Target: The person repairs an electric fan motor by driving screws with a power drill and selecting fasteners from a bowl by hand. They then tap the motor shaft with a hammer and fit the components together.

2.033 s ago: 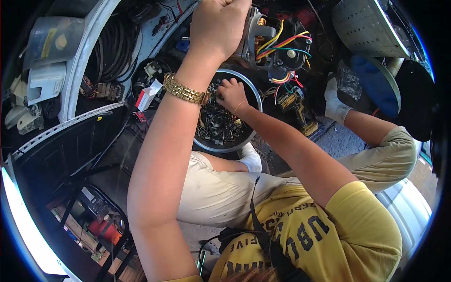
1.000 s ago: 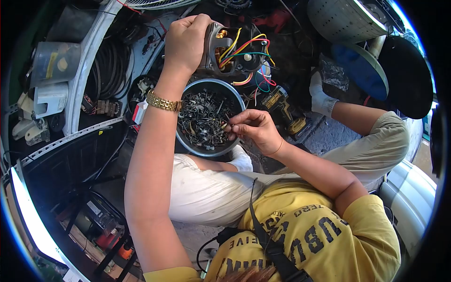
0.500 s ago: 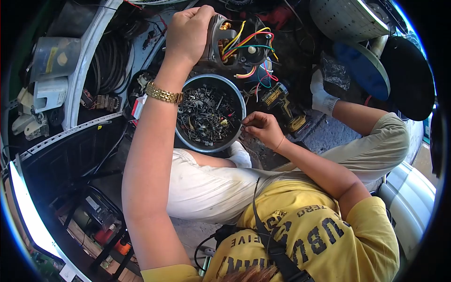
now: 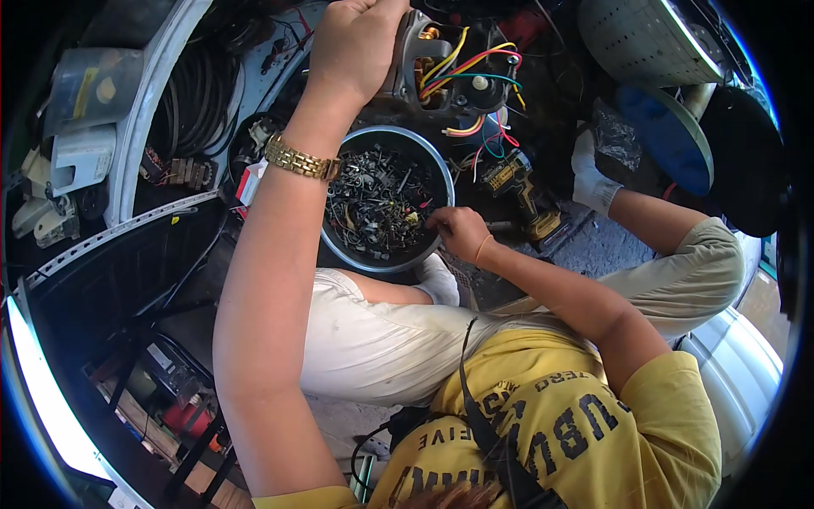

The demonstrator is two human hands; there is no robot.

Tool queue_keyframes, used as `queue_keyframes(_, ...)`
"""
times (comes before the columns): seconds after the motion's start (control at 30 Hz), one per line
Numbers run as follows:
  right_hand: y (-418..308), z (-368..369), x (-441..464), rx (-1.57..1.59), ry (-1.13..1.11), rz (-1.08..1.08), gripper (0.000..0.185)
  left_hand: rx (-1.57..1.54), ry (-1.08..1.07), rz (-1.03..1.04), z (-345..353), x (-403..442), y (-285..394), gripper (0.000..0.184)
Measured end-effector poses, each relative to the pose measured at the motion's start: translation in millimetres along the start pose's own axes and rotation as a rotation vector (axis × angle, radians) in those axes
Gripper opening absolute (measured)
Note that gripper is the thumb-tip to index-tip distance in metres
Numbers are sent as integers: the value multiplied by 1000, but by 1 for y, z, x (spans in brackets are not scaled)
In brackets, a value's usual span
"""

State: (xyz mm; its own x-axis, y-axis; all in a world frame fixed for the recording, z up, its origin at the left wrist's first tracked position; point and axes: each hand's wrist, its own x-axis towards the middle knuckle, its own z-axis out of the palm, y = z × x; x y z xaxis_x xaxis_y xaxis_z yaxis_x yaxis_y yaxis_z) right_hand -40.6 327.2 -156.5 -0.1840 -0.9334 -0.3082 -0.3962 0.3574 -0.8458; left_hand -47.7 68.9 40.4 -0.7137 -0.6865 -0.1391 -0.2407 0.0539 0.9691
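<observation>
My left hand [image 4: 356, 51], with a gold watch on its wrist, is closed on the left edge of an electric motor [image 4: 409, 81]. The motor has a dark metal housing, copper windings and yellow, red and green wires; its top is partly cut off by the frame. A round metal bowl [image 4: 450, 174] full of small screws and metal bits [image 4: 377, 199] sits below it. Over the bowl's right rim, my right hand [image 4: 462, 233] has its fingers bent together, their tips at the screws. Whatever may be between them is hidden.
A yellow and black cordless drill [image 4: 519, 188] lies right of the bowl. My feet are on both sides, one sock [image 4: 593, 178] by a plastic bag [image 4: 617, 136]. A perforated metal drum [image 4: 649, 42] stands upper right; coiled black hose [image 4: 199, 106] lies left.
My right hand has moved left from the bowl's rim to just inside it. The left hand still holds the motor, which sits slightly higher and farther right as the view shifts.
</observation>
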Motion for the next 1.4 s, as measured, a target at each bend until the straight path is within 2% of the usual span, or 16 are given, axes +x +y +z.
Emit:
queue_keyframes(0.03,-3,-1,4,-18,-7,0,18,-1,4,-3,2,0,4,33)
queue_keyframes(0.1,-7,1,15,-36,-16,-2,17,426,38,307,6,0,10,33)
queue_keyframes(0.13,-6,3,23,-40,-5,-43,18,477,14,360,5,1,7,29)
queue_keyframes(0.27,-4,23,75,-184,111,-248,24,213,-7,212,6,-1,12,28)
queue_keyframes(0.37,-29,36,121,-405,-12,-338,31,87,-5,66,5,1,11,29)
queue_keyframes(0.43,-47,52,143,-501,-73,-377,31,483,-6,404,1,1,8,32)
queue_keyframes(0.47,-57,60,153,-597,-135,-420,33,16,-6,85,2,2,7,32)
queue_keyframes(0.53,-70,68,164,-691,-196,-464,35,16,5,61,0,2,7,32)
queue_keyframes(0.6,-73,70,172,-786,-295,-335,39,7,19,45,-1,3,8,32)
queue_keyframes(0.67,-63,69,176,-775,-274,-363,43,-50,14,-53,-2,3,8,32)
queue_keyframes(0.83,-57,47,177,-756,-339,-332,56,31,35,25,-4,2,7,33)
queue_keyframes(0.93,-52,43,176,-654,-265,-294,62,42,18,78,-7,5,3,33)
queue_keyframes(1.07,-34,24,153,-690,-276,-382,57,13,15,45,-7,3,6,33)
queue_keyframes(1.13,-12,19,136,-613,-123,-463,48,66,28,64,-9,2,6,34)
queue_keyframes(1.2,8,10,109,-613,-91,-491,44,216,18,206,-9,1,4,33)
queue_keyframes(1.4,44,3,66,-597,-9,-577,32,129,-12,117,-9,0,4,32)
